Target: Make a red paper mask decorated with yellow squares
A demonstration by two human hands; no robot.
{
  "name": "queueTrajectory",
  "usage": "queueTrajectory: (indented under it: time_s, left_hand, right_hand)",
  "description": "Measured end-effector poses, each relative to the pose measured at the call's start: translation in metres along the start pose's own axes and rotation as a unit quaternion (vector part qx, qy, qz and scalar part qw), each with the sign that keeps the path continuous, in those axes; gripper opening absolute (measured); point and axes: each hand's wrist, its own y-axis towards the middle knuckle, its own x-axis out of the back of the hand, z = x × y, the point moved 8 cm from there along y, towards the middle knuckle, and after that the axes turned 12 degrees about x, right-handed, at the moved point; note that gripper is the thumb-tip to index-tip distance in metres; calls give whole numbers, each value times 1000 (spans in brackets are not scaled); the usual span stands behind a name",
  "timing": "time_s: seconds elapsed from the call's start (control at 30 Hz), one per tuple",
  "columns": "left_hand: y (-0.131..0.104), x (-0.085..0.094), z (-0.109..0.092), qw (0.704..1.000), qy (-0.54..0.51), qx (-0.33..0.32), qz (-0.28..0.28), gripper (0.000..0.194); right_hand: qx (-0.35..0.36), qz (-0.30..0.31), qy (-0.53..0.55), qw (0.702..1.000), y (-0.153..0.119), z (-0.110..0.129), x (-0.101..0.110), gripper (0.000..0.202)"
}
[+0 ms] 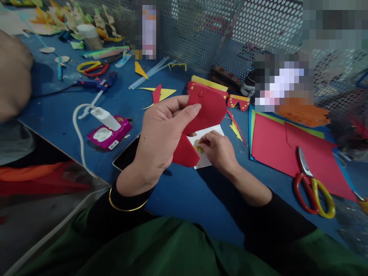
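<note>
My left hand (pixel 161 134) pinches a red cut-out piece (pixel 208 109) between thumb and fingers, raised above the blue table. The piece has small yellow squares near its top corners and a little red bead-like spot. Its lower red lobe (pixel 186 153) shows beneath my fingers. Just right of it, my right hand (pixel 220 151) has its fingertips pressed together at a yellow patch (pixel 198 146) on a white sheet (pixel 204 161). Whatever those fingertips hold is too small to make out. Behind the red piece lies a yellow strip (pixel 211 83).
Red-and-yellow scissors (pixel 314 195) rest on stacked coloured sheets (pixel 270 138) at right. A magenta power socket (pixel 110 134), white cable (pixel 82 145) and glue gun (pixel 103 82) lie left. Another person's blurred hand (pixel 14 73) is at far left. Metal mesh (pixel 186 34) stands behind.
</note>
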Motion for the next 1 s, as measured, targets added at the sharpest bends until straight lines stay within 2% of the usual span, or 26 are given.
queueTrajectory:
  time_s: [0.2, 0.47, 0.7, 0.8, 0.9, 1.0]
  left_hand:
    - [0, 0, 2, 1000, 2, 4, 2, 10]
    - [-1, -1, 6, 1000, 15, 22, -7, 9]
    - [0, -2, 6, 999, 18, 32, 5, 12]
    - [1, -3, 9, 999, 18, 34, 14, 13]
    - [2, -5, 11, 999, 17, 33, 20, 16]
    - [2, -8, 14, 999, 14, 39, 33, 15]
  right_hand:
    - [7, -6, 19, 1000, -1, -3, -3, 9]
    - [34, -11, 24, 999, -2, 8, 3, 9]
    - [-24, -28, 72, 997, -7, -7, 4, 2]
    - [-46, -58, 101, 992, -8, -16, 9, 9]
    - [-58, -101, 188, 975, -7, -23, 20, 22]
    - [-85, -177, 320, 927, -11, -28, 38, 31]
